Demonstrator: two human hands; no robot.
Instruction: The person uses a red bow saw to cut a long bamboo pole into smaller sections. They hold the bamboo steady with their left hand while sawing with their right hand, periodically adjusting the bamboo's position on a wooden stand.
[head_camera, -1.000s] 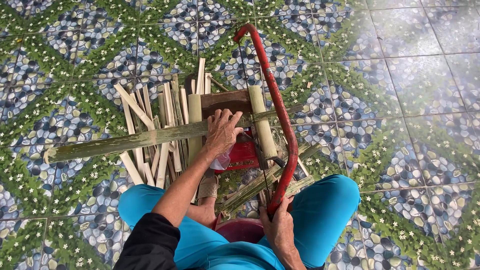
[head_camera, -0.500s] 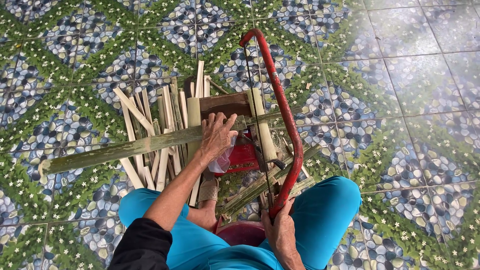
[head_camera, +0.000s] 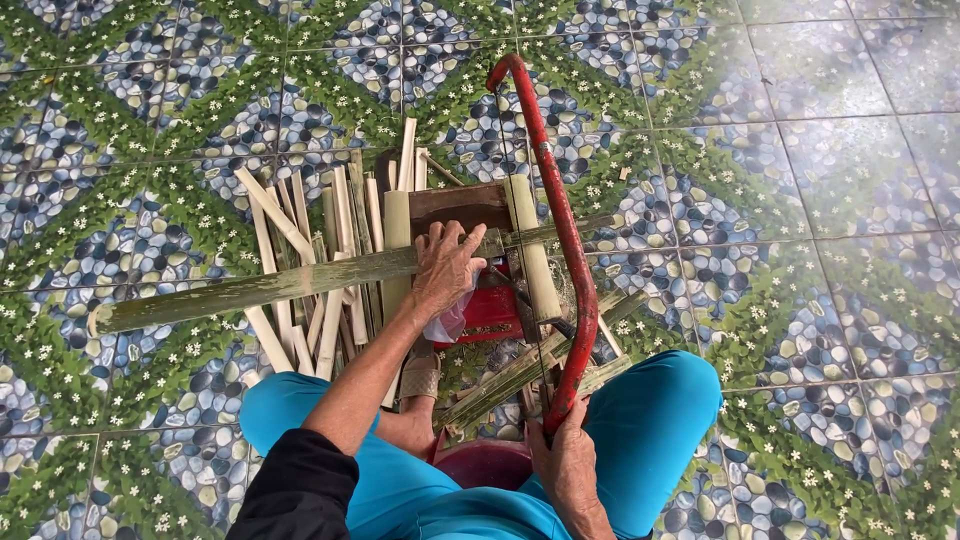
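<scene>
A long green bamboo strip (head_camera: 250, 290) lies crosswise over a small wooden block (head_camera: 460, 205). My left hand (head_camera: 445, 268) presses down on the strip at the block, fingers curled over it. My right hand (head_camera: 565, 465) grips the near end of a red bow saw (head_camera: 555, 220), whose frame arches away from me and whose blade crosses the strip just right of my left hand. I sit with blue-trousered knees on either side.
Several cut bamboo pieces (head_camera: 330, 250) lie piled on the patterned tile floor (head_camera: 780, 200) left of the block, with more split strips (head_camera: 530, 365) by my right knee. A red stool (head_camera: 490, 310) stands under the work, and a maroon bowl (head_camera: 490, 465) sits between my legs.
The bamboo strip's left end has dropped slightly and the saw frame has shifted a little. My left hand stays pressed on the strip.
</scene>
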